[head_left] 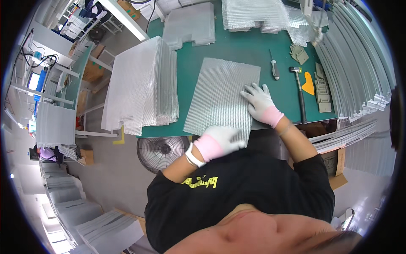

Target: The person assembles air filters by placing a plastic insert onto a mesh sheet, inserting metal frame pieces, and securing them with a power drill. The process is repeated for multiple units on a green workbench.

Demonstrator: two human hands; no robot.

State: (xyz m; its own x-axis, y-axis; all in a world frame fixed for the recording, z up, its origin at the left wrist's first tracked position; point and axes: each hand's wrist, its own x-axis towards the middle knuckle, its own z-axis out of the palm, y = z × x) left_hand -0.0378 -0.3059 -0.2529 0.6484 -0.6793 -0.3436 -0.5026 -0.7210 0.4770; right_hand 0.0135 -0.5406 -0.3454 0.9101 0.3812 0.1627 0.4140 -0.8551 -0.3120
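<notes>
A silvery mesh sheet (220, 91) lies at a slant on the green table in front of me. My right hand (261, 103), in a white glove with a pink cuff, rests on its right edge with the fingers spread. At the sheet's near edge is my left hand (222, 140), gloved the same way and slightly blurred. Its fingers look stretched out over the mesh rather than wrapped round anything. A white band (194, 155) circles my left wrist.
A tall stack of mesh sheets (139, 84) stands left, with more stacks (189, 25) (253, 16) behind. To the right lie a screwdriver (275, 70), a hammer (301, 95), an orange scraper-like piece (308, 84) and flat grey-beige plates (323, 91). White frames (359, 63) line the right side. Below is a floor fan (163, 152).
</notes>
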